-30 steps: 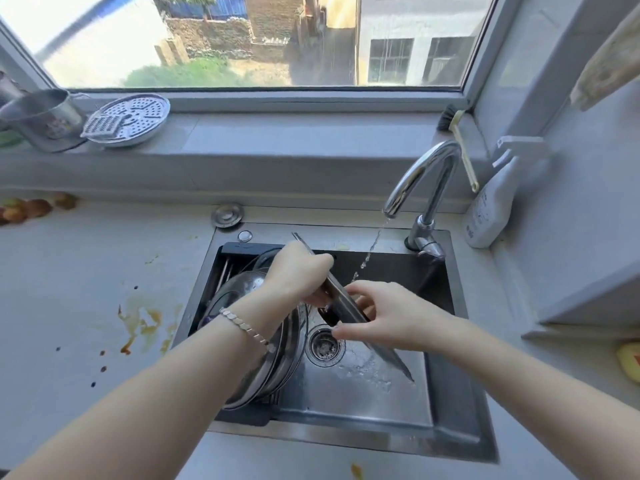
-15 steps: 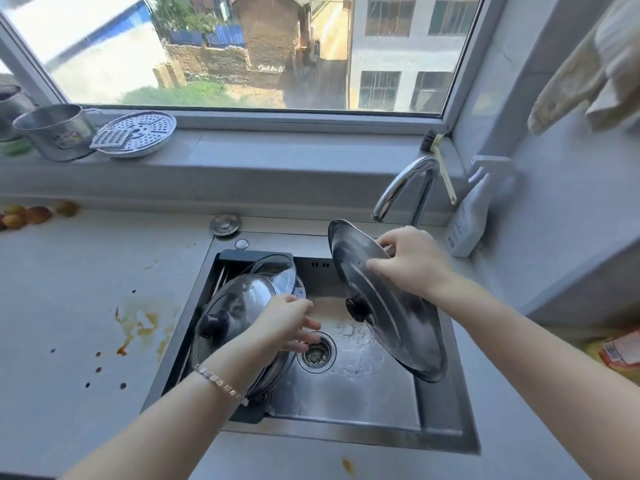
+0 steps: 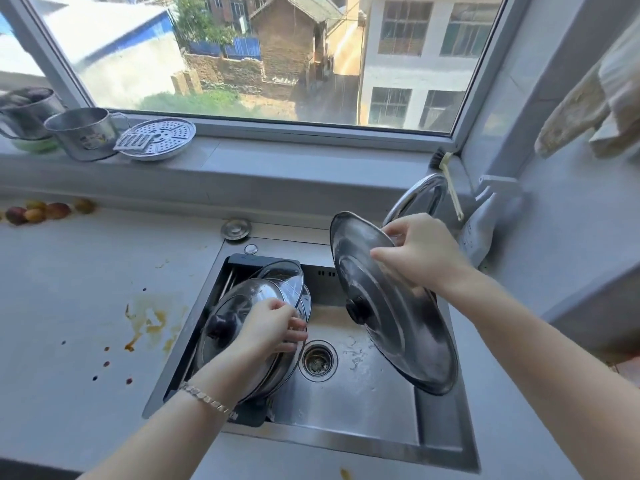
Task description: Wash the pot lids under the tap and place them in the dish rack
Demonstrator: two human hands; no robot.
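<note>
A: Right hand (image 3: 420,254)?
B: Fingers (image 3: 381,253) and thumb pinch the big lid (image 3: 391,306) at its upper rim. The lid is tilted, knob facing left, over the sink (image 3: 346,403), right side.
A: Left hand (image 3: 273,327)?
B: Resting on the front lid (image 3: 235,306) in the rack (image 3: 249,414); grip unclear.

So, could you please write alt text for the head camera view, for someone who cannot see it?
The right hand holds a large steel lid tilted over the sink by its rim, while the left hand is on other lids stacked in the rack at the sink's left.
</note>
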